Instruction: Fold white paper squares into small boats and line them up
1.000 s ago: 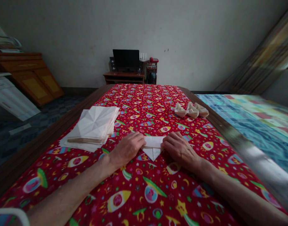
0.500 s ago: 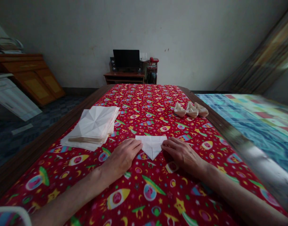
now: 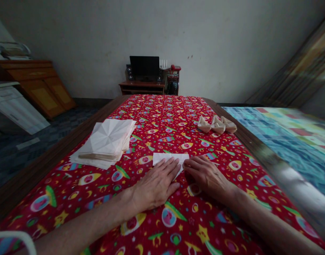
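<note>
A small folded white paper (image 3: 169, 156) lies on the patterned red tablecloth (image 3: 162, 138) in front of me. Its straight edge faces away; most of its pointed near part is hidden under my fingers. My left hand (image 3: 158, 182) rests flat across the paper with the fingers stretched out. At the paper's right corner, my right hand (image 3: 205, 173) has its fingers bent and pressed together, gripping that edge.
A stack of creased white paper sheets (image 3: 106, 138) lies at the left. Several folded paper boats (image 3: 218, 124) stand in a row at the right. Beyond the table are a monitor (image 3: 144, 66) on a desk, a wooden cabinet (image 3: 48, 88) and a bed (image 3: 279, 131).
My left hand has moved right, from the paper's left corner to flat on top of its pointed part. My right hand has stayed at the right corner.
</note>
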`<state>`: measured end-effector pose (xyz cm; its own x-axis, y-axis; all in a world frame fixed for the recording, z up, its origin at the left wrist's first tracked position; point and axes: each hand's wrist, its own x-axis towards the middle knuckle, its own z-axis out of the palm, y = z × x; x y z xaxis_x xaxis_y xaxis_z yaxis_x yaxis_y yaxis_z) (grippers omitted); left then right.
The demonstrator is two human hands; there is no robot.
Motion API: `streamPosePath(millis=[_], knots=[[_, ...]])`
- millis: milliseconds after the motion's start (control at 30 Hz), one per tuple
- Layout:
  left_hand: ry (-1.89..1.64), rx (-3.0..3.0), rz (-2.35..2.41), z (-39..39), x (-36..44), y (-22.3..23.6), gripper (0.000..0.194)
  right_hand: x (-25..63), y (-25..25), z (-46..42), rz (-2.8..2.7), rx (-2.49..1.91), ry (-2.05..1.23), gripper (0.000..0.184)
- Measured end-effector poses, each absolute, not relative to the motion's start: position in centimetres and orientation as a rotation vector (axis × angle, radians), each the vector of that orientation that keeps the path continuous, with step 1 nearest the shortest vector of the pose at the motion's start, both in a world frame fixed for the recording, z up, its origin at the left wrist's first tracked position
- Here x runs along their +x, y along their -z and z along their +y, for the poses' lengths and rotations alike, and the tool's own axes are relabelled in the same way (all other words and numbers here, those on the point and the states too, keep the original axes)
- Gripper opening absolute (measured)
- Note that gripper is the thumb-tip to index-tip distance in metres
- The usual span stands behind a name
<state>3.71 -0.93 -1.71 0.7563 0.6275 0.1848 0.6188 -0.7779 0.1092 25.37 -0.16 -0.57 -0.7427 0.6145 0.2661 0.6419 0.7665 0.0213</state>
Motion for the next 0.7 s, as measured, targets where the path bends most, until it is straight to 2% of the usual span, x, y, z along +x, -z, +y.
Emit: streamPosePath(millis=[100, 333, 533, 700], knots=[[-0.299, 2.882, 1.023, -1.1, 3.5, 1.7, 0.049, 25.1, 0.9, -0.3, -2.695, -0.99, 0.188, 0.018], [-0.275, 2.905, 1.143, -1.8, 2.8, 1.5, 0.055, 25.4, 2.3, -1.0, -2.694, -0.93, 0.117, 0.053], [-0.256, 2.93, 1.235, -2.1, 1.4, 1.6, 0.056, 25.2, 1.9, -1.8, -2.636, -1.032, 0.264, 0.04], [-0.335, 2.952, 1.265, -2.0, 0.2, 1.9, 0.049, 25.1, 1.6, -2.1, -2.596, -1.095, 0.301, 0.035]])
